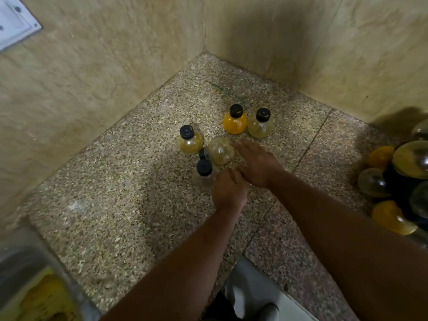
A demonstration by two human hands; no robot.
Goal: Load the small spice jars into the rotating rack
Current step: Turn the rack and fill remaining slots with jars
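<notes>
Several small round spice jars with black caps are on the speckled stone counter. An orange jar (234, 123) and a pale jar (260, 127) stand side by side at the back. A pale yellow jar (190, 142) stands to the left. Another pale jar (220, 150) lies tipped on its side. My right hand (256, 164) lies flat and open, fingertips at the tipped jar. My left hand (229, 191) curls around the right side of a clear jar (203, 173) standing in front. The rotating rack (403, 181), at the right edge, holds several jars.
Beige tiled walls meet in a corner behind the jars. A white switch plate (14, 22) is on the left wall. A steel container with yellow contents (39, 293) sits at the bottom left. The counter's front edge runs along the bottom right.
</notes>
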